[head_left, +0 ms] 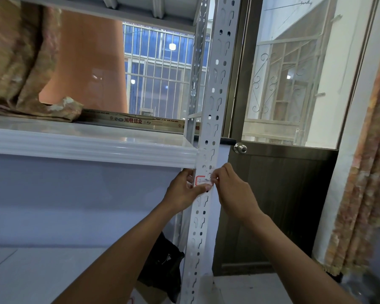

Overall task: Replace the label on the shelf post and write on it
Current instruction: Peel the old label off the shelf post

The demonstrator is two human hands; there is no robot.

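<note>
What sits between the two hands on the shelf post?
In the head view, the red-bordered label on the post; left hand holds the post, right hand pinches it.

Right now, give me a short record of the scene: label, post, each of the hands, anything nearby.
label: white, red border, on the post's front face just below the shelf edge
post: white perforated upright
left hand: grips the post from the left, thumb across its front under the label
right hand: fingertips pinch the label's right edge
peel state: too small to tell
shelf: white, holds bundled fabric
behind: door knob
pen: none in view
</note>
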